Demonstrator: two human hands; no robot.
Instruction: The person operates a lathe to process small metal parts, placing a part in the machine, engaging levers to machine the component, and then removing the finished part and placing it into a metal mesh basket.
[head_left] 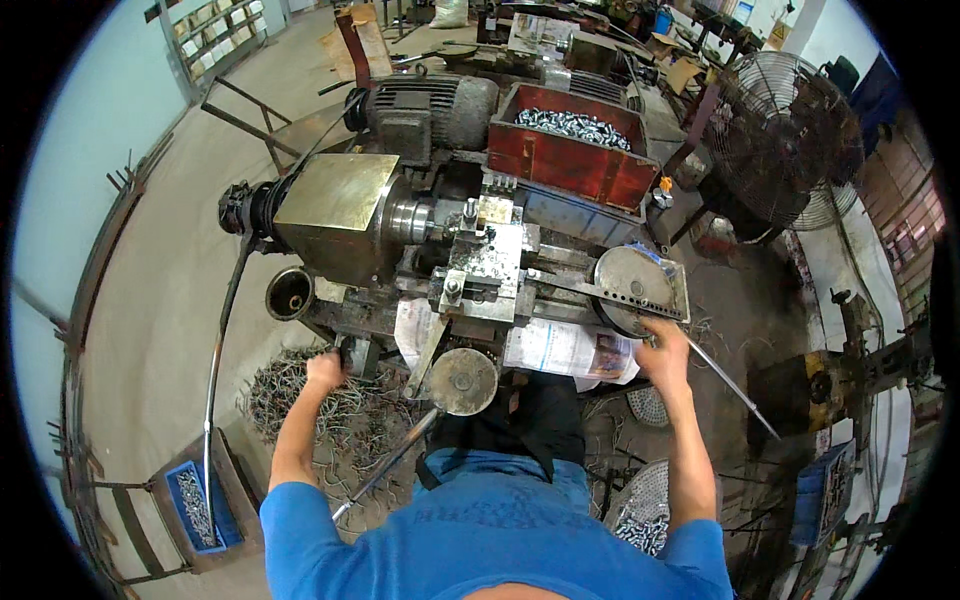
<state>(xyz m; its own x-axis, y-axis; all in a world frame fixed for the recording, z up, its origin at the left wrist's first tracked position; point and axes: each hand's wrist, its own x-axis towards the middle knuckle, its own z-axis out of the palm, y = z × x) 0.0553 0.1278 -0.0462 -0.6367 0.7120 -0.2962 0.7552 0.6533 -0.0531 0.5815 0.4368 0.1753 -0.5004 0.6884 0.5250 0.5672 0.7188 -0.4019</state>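
Note:
In front of me stands a small metal lathe [485, 262] with a bright chuck [409, 222] at its left end. My left hand [326, 369] is closed beside a dark metal block [358, 356] at the lathe's lower left; what its fingers hold, if anything, is hidden. At the right end, my right hand [662, 350] is closed just below a round metal disc [640, 276], and its grip is hidden too. A perforated bar [590, 289] runs from the slide toward that disc. Another round disc [462, 382] sits at the near side, in front of my body.
A red bin [565, 165] of small metal parts stands behind the lathe, beside a motor [430, 108]. Curled shavings [300, 395] cover the floor at left. Long metal rods [226, 325] jut outward. A blue tray [192, 500] is lower left; a large fan [785, 135] stands right.

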